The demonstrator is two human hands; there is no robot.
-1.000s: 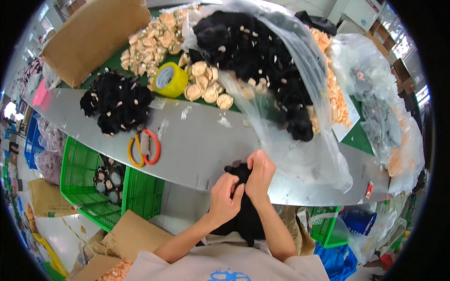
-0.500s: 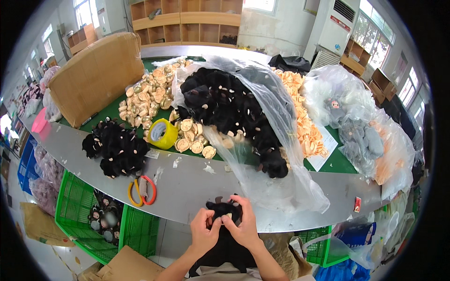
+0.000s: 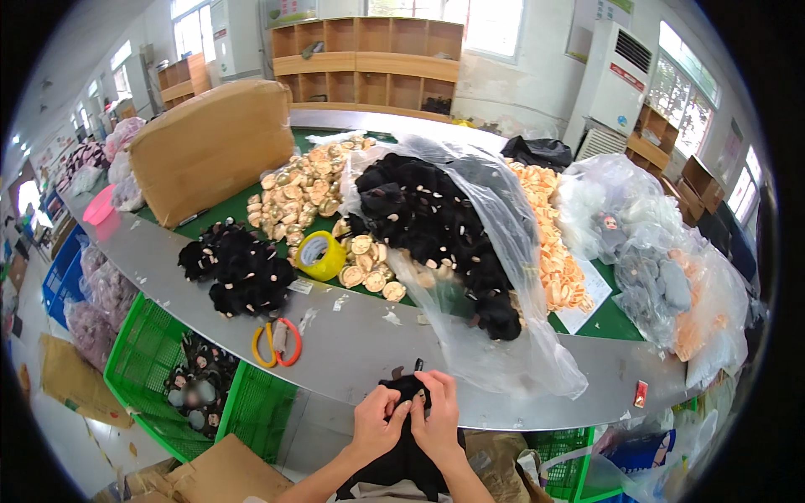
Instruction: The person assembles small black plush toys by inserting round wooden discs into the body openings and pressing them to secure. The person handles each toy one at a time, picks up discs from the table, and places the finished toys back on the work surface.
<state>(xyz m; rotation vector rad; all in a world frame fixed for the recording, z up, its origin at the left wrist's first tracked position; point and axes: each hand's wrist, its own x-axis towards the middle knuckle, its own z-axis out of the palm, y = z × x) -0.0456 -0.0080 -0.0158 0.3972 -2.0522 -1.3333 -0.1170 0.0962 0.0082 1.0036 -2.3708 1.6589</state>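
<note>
- Left hand [image 3: 375, 426]: low centre of the frame, fingers closed on the left side of a black plush piece [image 3: 404, 457].
- Right hand [image 3: 437, 419]: just right of the left hand and touching it, fingers pinching the top of the same plush piece at the near edge of the tabletop [image 3: 352, 348].
- Black plush piece: held between both hands at the bottom centre; its lower part hangs down below the tabletop edge toward the person's body.
- Scissors [image 3: 277, 342] with orange and yellow handles: lying on the grey tabletop, up and left of the hands, apart from them.
- Pile of black plush toys [image 3: 237, 272]: on the tabletop, left of centre, just above the scissors.
- Yellow tape roll [image 3: 319, 255]: right of that pile, beside scattered tan round pieces [image 3: 369, 272].
- Clear plastic bag of black plush toys [image 3: 444, 235]: centre of the frame, spreading down to the tabletop edge just above the hands.
- Cardboard box [image 3: 210, 147]: upper left.
- Green plastic crate [image 3: 159, 369]: lower left, below the tabletop.
</note>
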